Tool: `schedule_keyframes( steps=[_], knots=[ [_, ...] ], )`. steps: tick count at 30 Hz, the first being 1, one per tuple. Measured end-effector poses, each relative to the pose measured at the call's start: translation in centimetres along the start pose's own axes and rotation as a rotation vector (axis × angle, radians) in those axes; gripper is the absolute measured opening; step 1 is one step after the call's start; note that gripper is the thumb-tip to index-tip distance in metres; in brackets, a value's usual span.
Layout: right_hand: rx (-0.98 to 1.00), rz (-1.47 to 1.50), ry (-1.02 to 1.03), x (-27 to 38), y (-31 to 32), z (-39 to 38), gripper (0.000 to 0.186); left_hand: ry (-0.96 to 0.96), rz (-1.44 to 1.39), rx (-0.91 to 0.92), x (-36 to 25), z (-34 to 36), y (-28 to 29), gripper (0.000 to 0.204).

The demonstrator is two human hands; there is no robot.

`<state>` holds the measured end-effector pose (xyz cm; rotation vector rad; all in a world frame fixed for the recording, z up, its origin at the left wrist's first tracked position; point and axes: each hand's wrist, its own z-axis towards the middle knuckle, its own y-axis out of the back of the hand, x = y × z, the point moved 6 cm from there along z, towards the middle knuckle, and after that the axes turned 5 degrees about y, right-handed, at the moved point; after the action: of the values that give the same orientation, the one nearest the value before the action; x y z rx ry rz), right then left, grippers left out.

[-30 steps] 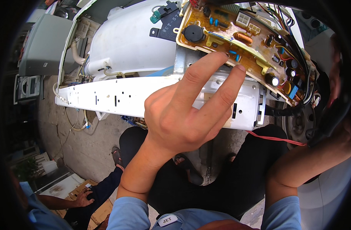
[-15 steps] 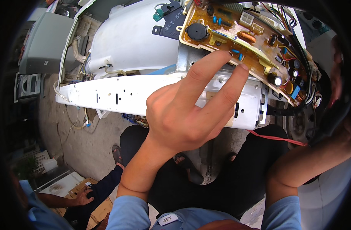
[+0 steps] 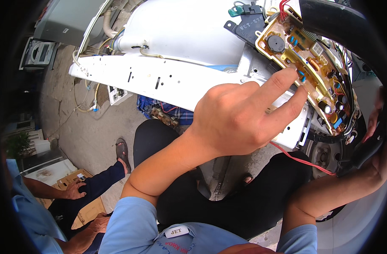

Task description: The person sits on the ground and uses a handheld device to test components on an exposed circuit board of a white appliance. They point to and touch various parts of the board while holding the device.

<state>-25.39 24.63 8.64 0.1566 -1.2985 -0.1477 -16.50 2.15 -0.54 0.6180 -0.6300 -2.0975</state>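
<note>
My left hand point(image 3: 238, 120) reaches over a white perforated metal panel point(image 3: 159, 78). Its index and middle fingers are stretched out and apart. Their tips are at the near edge of a yellow-brown circuit board point(image 3: 303, 82), beside small blue components; whether they touch is unclear. The thumb is hidden below the hand. My right hand point(image 3: 374, 120) is in shadow at the right rim, partly behind a dark object point(image 3: 357, 148), and its fingers do not show clearly. A red wire point(image 3: 301, 160) runs from below the panel toward that object.
A white rounded tub point(image 3: 176, 29) lies beyond the panel. A black bracket point(image 3: 246, 25) sits beside the board, and a thick black curved part point(image 3: 343, 19) arches above it. At lower left, another person's hand point(image 3: 76, 189) rests on their leg near cardboard point(image 3: 87, 211).
The view has shifted, so panel and board appear farther right. My left hand stays at the board with two fingers extended. The black curved part now shows at upper right.
</note>
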Motion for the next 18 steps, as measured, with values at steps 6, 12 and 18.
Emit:
schedule_keyframes(
  steps=[6,12,18],
  knots=[
    [-0.127,0.097,-0.042,0.9,-0.8,-0.8,0.041,0.003,0.020,0.067,-0.3,0.4,-0.1,0.042],
    [-0.183,0.025,-0.059,-2.1,1.5,-1.0,0.039,0.021,-0.016,0.109,-0.3,0.4,-0.2,0.051],
    [-0.056,0.026,-0.040,-1.6,1.0,-0.7,0.037,0.018,-0.008,0.095,-0.2,0.2,0.1,0.052]
  ],
)
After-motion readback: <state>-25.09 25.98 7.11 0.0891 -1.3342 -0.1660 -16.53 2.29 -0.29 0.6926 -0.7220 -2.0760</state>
